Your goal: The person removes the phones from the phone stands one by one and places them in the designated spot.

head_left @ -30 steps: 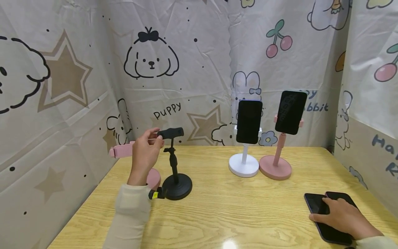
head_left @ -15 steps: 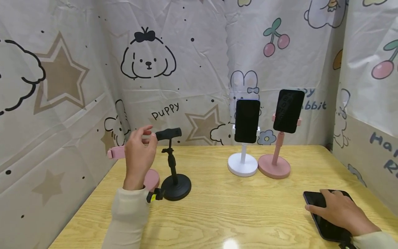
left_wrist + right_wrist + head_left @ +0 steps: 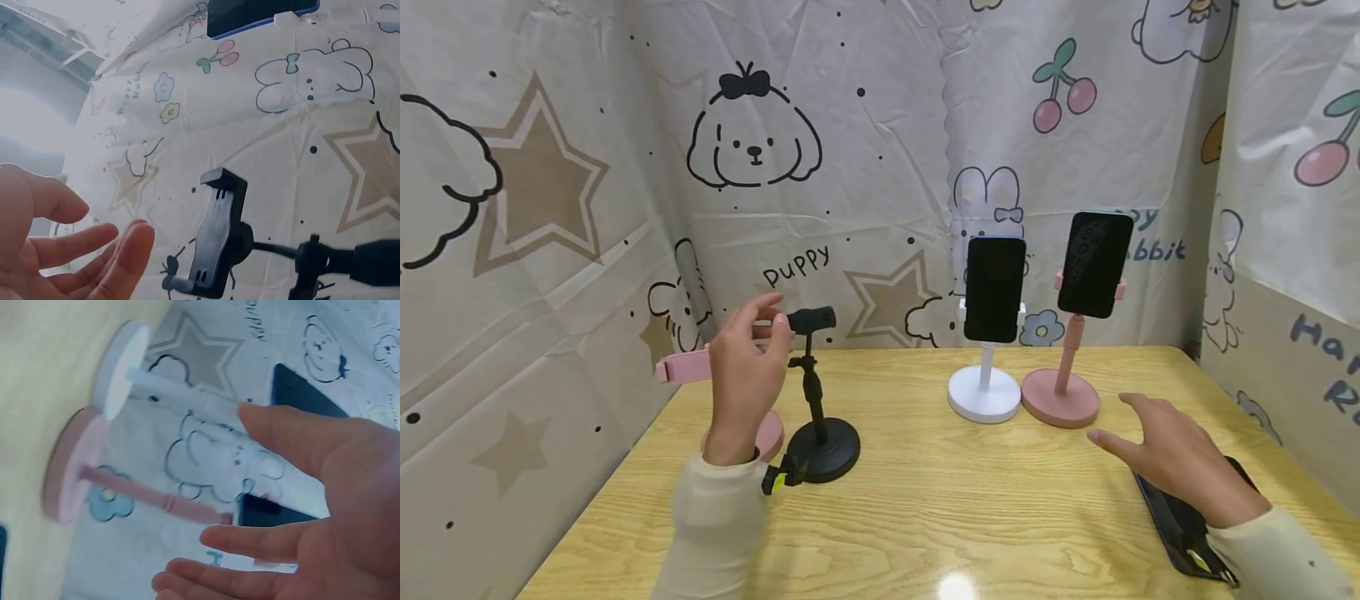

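My left hand (image 3: 748, 387) is raised beside the black phone stand (image 3: 823, 450), fingers loosely bent. In the left wrist view its fingertips (image 3: 134, 250) stand apart from the stand's clamp (image 3: 215, 237), which holds no phone. Behind that hand, partly hidden, is a pink phone stand (image 3: 683, 367). My right hand (image 3: 1183, 462) hovers with fingers spread and nothing in its grasp. Under its wrist, dark phones (image 3: 1168, 521) lie on the table, mostly covered by hand and sleeve. The right wrist view shows the hand (image 3: 356, 481) with thumb and fingers wide apart.
A white phone stand (image 3: 985, 396) at the back holds an upright dark phone (image 3: 995, 289). Close on its right, another pink stand (image 3: 1060, 400) holds a second phone (image 3: 1096, 264). Patterned cloth (image 3: 887, 125) surrounds the wooden table (image 3: 925, 500) at the back and sides.
My right hand has lifted off the phones on the table and moved forward and left, without a phone. My left hand has shifted slightly near the black clamp.
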Action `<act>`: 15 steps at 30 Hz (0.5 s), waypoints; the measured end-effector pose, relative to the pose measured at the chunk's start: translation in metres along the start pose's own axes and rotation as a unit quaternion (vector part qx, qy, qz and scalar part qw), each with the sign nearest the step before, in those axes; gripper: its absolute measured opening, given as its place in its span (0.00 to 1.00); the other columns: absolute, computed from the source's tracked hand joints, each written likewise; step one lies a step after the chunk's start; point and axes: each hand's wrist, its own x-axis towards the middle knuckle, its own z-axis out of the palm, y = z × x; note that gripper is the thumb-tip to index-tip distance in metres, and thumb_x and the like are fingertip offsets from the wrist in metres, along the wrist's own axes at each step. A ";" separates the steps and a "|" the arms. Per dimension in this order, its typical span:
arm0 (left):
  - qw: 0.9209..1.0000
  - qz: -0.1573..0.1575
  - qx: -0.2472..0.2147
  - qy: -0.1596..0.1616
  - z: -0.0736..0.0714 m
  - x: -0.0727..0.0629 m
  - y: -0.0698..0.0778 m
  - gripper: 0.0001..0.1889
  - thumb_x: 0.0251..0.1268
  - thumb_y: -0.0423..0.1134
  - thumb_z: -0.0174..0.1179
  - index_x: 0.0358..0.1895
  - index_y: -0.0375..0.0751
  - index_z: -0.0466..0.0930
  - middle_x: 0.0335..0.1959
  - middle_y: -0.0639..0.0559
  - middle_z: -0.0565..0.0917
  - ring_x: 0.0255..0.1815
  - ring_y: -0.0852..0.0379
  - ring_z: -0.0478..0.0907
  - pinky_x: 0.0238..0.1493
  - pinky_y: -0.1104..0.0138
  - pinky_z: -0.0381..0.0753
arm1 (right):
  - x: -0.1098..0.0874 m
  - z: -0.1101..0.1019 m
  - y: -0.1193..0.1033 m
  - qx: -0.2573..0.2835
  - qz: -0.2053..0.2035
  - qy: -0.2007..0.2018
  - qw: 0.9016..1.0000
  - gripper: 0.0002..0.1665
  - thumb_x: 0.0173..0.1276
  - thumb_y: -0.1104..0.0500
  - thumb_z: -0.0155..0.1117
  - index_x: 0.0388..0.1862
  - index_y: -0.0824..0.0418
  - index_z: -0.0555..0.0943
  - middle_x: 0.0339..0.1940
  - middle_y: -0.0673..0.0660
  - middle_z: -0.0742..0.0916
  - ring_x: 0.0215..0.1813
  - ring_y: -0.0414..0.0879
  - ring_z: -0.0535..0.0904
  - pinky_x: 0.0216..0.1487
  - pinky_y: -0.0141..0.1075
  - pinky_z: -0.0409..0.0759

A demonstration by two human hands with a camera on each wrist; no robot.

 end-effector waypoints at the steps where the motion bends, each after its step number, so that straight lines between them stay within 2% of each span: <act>1: 1.000 0.007 -0.005 -0.002 0.002 0.000 0.001 0.16 0.72 0.39 0.53 0.58 0.43 0.78 0.42 0.48 0.80 0.37 0.57 0.80 0.36 0.68 0.79 | 0.001 -0.001 -0.004 0.004 -0.005 0.009 1.000 0.54 0.61 0.33 0.63 0.63 0.79 0.65 0.58 0.81 0.72 0.58 0.76 0.68 0.50 0.68 0.69; 6: 0.998 0.036 -0.048 -0.028 0.013 0.001 0.006 0.16 0.72 0.38 0.52 0.59 0.43 0.77 0.39 0.47 0.82 0.32 0.59 0.82 0.32 0.74 0.79 | 0.008 -0.009 -0.024 0.032 -0.031 0.048 0.998 0.48 0.65 0.37 0.62 0.65 0.76 0.65 0.60 0.78 0.73 0.57 0.73 0.72 0.49 0.65 0.72; 11: 0.991 0.055 -0.103 -0.074 0.028 0.003 0.015 0.15 0.73 0.35 0.51 0.59 0.41 0.77 0.37 0.46 0.83 0.32 0.57 0.83 0.33 0.71 0.82 | 0.016 -0.018 -0.043 0.076 -0.051 0.056 0.994 0.47 0.67 0.35 0.58 0.67 0.71 0.66 0.63 0.75 0.73 0.57 0.72 0.74 0.50 0.63 0.75; 15: 0.985 0.065 -0.120 -0.109 0.044 0.000 0.024 0.15 0.73 0.34 0.50 0.58 0.42 0.76 0.36 0.47 0.83 0.33 0.54 0.83 0.34 0.69 0.83 | 0.022 -0.021 -0.058 0.106 -0.060 0.067 0.990 0.40 0.67 0.38 0.59 0.63 0.67 0.70 0.63 0.73 0.74 0.59 0.71 0.74 0.51 0.61 0.75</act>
